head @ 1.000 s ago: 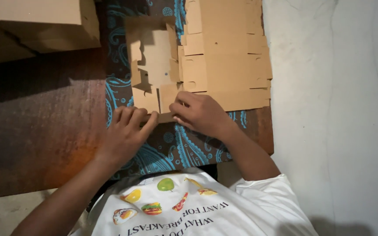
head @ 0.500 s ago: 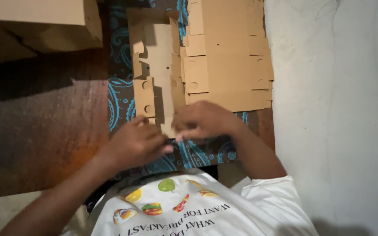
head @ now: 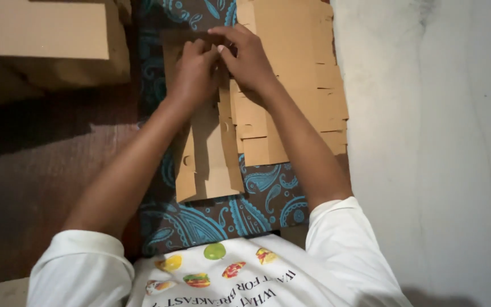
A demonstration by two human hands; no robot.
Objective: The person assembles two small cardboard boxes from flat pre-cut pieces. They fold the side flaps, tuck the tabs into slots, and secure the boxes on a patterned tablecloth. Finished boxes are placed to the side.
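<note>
A flat die-cut cardboard blank (head: 208,159) with tabs and notches lies lengthwise on a brown and blue patterned cloth (head: 211,219). My left hand (head: 193,71) and my right hand (head: 244,57) both reach to its far end and pinch the cardboard there, fingers curled on the edge. To the right lies a stack of similar flat cardboard blanks (head: 302,79), partly under my right forearm.
A folded cardboard box (head: 52,40) stands at the upper left on the dark reddish floor (head: 35,165). A pale floor or wall surface (head: 433,142) fills the right side. My white printed shirt (head: 223,273) is at the bottom.
Both hands have moved from the near end of the blank to its far end. The blank now lies stretched out toward me.
</note>
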